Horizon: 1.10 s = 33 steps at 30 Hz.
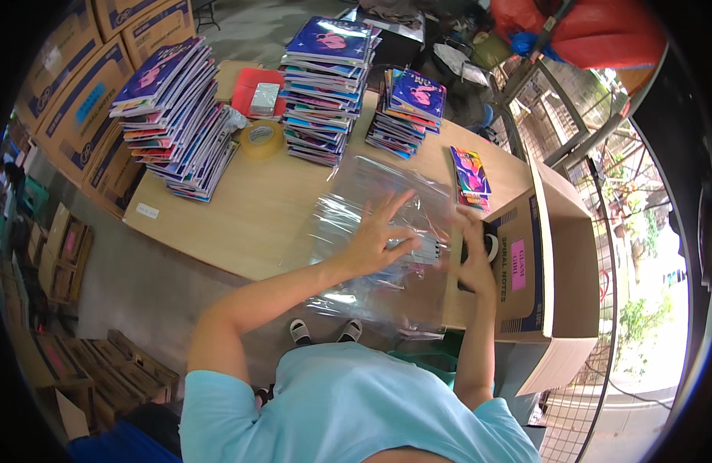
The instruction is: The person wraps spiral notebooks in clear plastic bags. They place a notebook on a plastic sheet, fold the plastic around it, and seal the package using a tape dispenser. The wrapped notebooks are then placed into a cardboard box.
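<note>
A stack of clear plastic bags [344, 204] lies across the near part of the table. My left hand [381, 238] is over these bags with its fingers spread, nothing visibly gripped. At their right edge is my right hand [475, 258], fingers stretched forward and slightly blurred. Whether it touches the film is hard to make out. Just beside the right hand sits a black holder with a white ring [492, 245], partly covered by that hand. A small pale item with dark marks [425, 251] shows through or on the plastic below my left fingers.
Tall notebook stacks stand at the left [167, 116], the middle [325, 92] and farther right [406, 112]. Yellow tape [261, 140] lies between two stacks. A few loose notebooks [471, 171] lie near an open carton [526, 270]. More cartons [78, 100] rise at left.
</note>
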Motion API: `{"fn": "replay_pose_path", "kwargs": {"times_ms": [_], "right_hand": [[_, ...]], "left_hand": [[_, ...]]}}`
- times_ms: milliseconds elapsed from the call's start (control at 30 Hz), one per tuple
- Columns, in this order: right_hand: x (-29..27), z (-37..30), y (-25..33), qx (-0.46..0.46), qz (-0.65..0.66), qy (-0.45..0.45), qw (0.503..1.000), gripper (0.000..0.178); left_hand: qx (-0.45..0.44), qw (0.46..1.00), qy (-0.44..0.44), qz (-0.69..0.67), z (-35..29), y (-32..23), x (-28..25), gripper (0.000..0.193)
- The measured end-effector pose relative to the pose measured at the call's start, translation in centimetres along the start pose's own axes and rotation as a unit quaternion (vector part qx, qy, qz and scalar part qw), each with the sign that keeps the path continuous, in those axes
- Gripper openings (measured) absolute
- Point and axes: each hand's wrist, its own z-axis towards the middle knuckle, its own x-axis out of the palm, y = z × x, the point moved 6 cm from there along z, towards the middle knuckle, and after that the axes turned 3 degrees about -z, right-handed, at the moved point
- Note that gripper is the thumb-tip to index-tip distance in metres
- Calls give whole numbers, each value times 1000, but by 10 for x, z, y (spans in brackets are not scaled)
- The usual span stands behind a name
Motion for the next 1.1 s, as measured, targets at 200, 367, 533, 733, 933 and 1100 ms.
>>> {"fn": "replay_pose_path", "kwargs": {"times_ms": [200, 367, 533, 733, 933, 1100], "right_hand": [[20, -8, 23, -50, 28, -188, 981, 21], [-18, -6, 49, -50, 38, -125, 990, 24], [24, -12, 8, 8, -45, -75, 996, 26], [-30, -1, 57, -60, -27, -181, 981, 19], [-13, -12, 12, 35, 215, -294, 931, 9], [-45, -38, -8, 48, 130, -255, 957, 20]], "left_hand": [[-40, 990, -91, -98, 60, 21, -23, 41], [-170, 948, -4, -269, 75, 15, -25, 46], [-3, 900, -179, -398, 86, -44, -95, 49], [-19, 985, -87, -148, -14, -30, -57, 57], [98, 983, -73, 134, 4, -27, -7, 70], [73, 967, -202, -136, 54, -38, -58, 68]]}}
